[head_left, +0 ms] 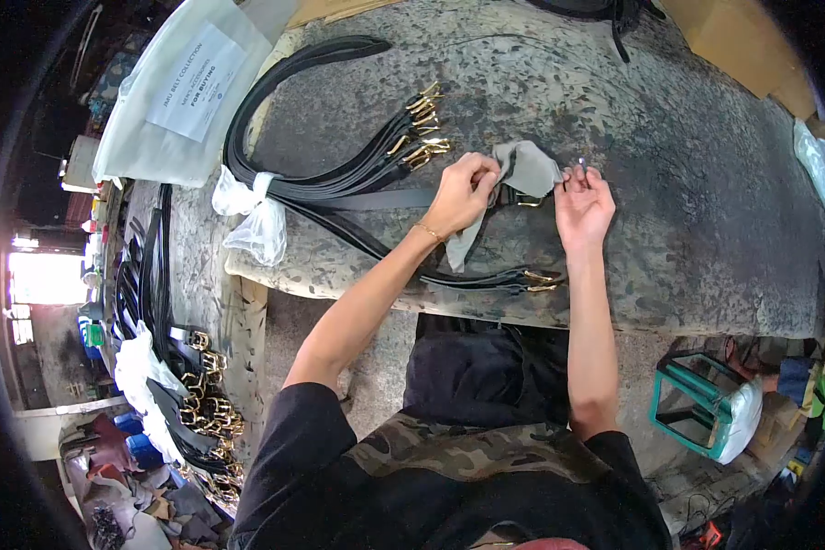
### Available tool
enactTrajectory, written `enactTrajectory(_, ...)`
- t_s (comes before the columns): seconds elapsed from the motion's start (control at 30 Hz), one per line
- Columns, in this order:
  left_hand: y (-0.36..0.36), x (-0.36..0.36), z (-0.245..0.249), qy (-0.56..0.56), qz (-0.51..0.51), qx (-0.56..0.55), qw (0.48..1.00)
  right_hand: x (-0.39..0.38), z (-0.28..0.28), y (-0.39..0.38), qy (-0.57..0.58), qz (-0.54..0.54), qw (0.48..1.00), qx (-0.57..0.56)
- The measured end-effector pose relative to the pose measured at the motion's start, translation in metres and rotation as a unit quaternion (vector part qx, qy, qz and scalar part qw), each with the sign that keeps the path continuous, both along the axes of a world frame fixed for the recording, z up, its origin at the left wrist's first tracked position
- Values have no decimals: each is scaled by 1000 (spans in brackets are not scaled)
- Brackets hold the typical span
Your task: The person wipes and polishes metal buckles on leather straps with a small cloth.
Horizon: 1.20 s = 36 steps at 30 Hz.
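Note:
My left hand point(468, 190) is closed on a grey cloth point(526, 171) near the table's middle. My right hand point(583, 209) is palm up at the cloth's right edge, fingers curled, with a small shiny thing at the fingertips that is too small to make out. Under the cloth lies a dark belt point(385, 199), its gold buckle point(528, 202) showing between my hands. Left of them, a bundle of black belts point(339, 183) with gold buckles is tied with a white plastic wrap point(259, 215). A few belt ends point(486, 280) reach the near edge.
A white labelled bag point(179, 101) stands at the table's left. More belts with gold buckles point(206, 403) hang below it. Clear plastic point(816, 163) lies at the right edge, cardboard point(729, 41) at the back right. A green stool point(692, 403) stands on the floor at right.

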<state>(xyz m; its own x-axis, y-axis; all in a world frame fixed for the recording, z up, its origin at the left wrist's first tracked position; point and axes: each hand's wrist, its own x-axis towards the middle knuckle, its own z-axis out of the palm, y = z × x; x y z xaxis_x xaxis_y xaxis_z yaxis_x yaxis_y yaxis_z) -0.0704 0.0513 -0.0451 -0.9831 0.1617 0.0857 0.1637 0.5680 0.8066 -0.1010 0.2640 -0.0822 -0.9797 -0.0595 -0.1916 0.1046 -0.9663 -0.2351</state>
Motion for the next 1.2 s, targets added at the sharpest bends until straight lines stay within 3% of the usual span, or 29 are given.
enactTrajectory(0.07, -4, 1, -6, -13, -18, 33, 999, -1, -4, 7, 21, -3, 1000, -12)
enactTrajectory(0.13, 2, 3, -1, 233, -116, -64, 963, -4, -6, 9, 42, 2, 999, -27)
enactTrajectory(0.2, 4, 6, 0, 199, -93, -41, 975, -6, -7, 12, 52, -17, 996, -66)
enactTrajectory(0.3, 5, 7, -4, 204, -106, -99, 968, -4, -2, 15, 45, -29, 995, -83)
enactTrajectory(0.47, 4, 7, -7, 306, -159, -152, 926, -2, 4, 13, 37, -33, 995, -91)
enactTrajectory(0.6, 9, 11, -3, 301, -160, -155, 927, -4, -2, 14, 56, -22, 995, -79)
enactTrajectory(0.87, 20, 18, 0, 300, -56, -304, 902, -2, -4, 15, 88, -10, 994, -62)
enactTrajectory(1.2, 3, 13, -5, 330, -194, -199, 902, -4, -7, 16, 84, 6, 995, -59)
